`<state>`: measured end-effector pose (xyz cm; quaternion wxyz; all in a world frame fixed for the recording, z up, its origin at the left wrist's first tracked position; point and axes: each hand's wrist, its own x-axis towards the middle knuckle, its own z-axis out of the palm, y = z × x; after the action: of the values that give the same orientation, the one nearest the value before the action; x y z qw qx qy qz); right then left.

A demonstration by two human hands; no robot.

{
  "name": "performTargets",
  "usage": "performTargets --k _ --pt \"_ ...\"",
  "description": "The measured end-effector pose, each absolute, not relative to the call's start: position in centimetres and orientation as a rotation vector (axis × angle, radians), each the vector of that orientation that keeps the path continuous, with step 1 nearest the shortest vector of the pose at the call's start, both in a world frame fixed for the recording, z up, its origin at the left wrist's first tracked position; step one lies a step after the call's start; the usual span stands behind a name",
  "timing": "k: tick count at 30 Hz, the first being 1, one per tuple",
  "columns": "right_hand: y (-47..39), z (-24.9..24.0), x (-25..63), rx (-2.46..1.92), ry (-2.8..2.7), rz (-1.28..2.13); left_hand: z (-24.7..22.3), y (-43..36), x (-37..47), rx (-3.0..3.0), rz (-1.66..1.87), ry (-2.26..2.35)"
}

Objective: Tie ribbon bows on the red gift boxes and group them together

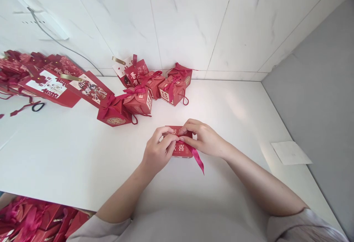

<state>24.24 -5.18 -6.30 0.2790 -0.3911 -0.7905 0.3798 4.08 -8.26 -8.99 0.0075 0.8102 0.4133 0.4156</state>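
Gleaming white table [110, 157], marbled wall [190, 24]

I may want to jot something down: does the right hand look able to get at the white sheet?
Probably yes, but the right hand would first have to let go of the pink ribbon; nothing visible stands between it and the white sheet.

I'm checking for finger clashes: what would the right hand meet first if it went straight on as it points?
Probably the fingertips of the left hand, close ahead over the box; whether they touch is unclear.
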Motion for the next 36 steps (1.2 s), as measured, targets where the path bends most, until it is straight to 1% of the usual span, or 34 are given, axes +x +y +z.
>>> performTargets --k 7,12,16,21,26,31,36 --pt "-5.1 -6.4 24.0 -1.075 -1.932 1.184 -8.4 -8.6 4.4 2.419 1.236 1.385" --pt "-4.9 -6.7 24.0 -1.094 -1.875 1.221 -7.1 -8.2 3.7 2.324 0.964 1.631" --pt "-4.8 -6.7 24.1 -1.097 -1.910 1.229 -6.3 -7.8 2.7 2.118 0.779 1.494" --pt "-4.9 -6.5 24.1 -1.123 -1.914 1.230 -6.0 -7.7 2.2 2.036 0.824 1.436" --pt "-4.7 -6.4 24.0 -1.119 -1.920 1.224 -6.4 -7.6 2.3 1.999 0.798 1.374" --pt "-4.7 -6.5 24.1 -1.119 -1.956 1.197 -6.8 -7.2 2.1 1.889 0.861 1.273" --pt "-4.8 -6.2 24.4 -1.145 -1.969 1.198 -6.4 -7.1 1.6 1.809 0.749 1.274"
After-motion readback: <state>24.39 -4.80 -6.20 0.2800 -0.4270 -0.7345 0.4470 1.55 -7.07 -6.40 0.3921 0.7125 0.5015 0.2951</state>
